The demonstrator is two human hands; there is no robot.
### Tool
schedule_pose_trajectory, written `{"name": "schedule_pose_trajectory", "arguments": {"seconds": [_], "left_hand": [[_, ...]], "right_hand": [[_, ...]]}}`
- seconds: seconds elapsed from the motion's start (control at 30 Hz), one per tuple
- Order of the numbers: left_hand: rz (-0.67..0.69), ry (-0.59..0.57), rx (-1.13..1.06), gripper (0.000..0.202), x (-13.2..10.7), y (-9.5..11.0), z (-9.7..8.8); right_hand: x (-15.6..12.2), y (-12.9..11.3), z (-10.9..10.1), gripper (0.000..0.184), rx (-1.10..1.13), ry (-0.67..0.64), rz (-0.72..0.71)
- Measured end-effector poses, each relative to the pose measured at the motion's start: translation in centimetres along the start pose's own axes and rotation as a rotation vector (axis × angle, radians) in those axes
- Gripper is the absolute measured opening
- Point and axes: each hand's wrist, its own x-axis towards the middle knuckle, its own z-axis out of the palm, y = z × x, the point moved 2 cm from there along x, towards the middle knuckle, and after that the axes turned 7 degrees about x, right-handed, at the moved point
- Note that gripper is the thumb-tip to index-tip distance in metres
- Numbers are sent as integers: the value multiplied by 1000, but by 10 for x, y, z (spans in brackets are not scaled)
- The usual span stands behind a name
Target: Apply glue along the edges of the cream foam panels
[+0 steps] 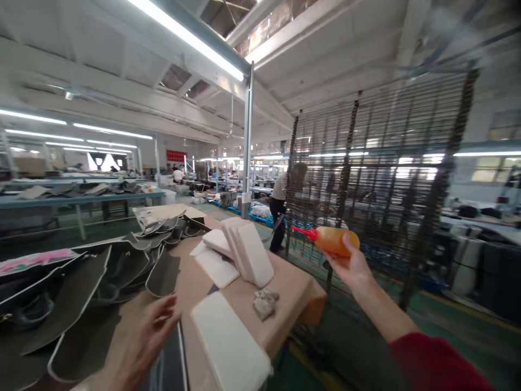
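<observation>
Orange bottle (336, 240) with a red nozzle lies clasped in our right hand (354, 269), held out level beyond the table (293, 293) edge, with the nozzle pointing left toward the stack of pads (250, 252). We judge it best to hold the tip level and away from the white pad (228, 339) so nothing drips, and to steady the dark piece (171, 364) beneath our left hand (148, 331). That hand is smeared by motion, so we cannot tell whether it grips or lies open. The bottle's fill is unclear, and the rack (378, 179) screens what stands behind it.
</observation>
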Motion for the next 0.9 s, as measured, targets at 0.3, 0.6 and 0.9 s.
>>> {"name": "schedule_pose_trajectory", "arguments": {"seconds": [0.3, 0.6, 0.9], "left_hand": [[116, -122, 430, 75, 225, 53, 346], [-24, -103, 614, 71, 276, 29, 419], [-49, 22, 482, 68, 272, 68, 426]], "right_hand": [[215, 108, 35, 11, -76, -28, 242], [346, 162, 48, 15, -93, -66, 444], [422, 187, 41, 17, -117, -97, 697]]}}
